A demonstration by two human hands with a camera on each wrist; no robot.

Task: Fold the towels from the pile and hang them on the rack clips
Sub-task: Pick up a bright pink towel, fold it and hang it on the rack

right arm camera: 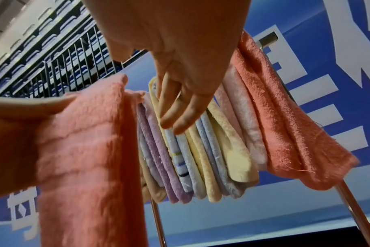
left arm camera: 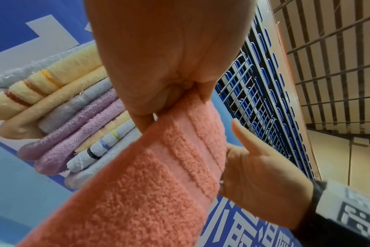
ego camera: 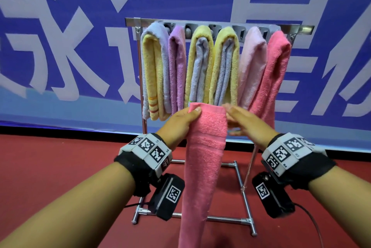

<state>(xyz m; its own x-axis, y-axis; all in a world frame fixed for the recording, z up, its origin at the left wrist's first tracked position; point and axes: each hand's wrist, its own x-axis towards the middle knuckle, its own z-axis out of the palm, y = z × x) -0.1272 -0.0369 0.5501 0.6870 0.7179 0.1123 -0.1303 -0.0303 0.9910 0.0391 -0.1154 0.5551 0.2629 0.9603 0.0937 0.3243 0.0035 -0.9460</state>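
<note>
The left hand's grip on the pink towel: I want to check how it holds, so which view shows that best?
The left wrist view: the left hand pinches the pink towel at its top edge, seen close. The head view shows the thumb on top from above; the right wrist view shows mostly blurred towel.

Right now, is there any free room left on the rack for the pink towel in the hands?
The rack bar is crowded: six folded towels hang side by side, from the yellow-and-grey one to the deep pink one. Only short bare ends of the bar remain outside them. The left hand grips the pink towel; the right hand is open beside it.
</note>
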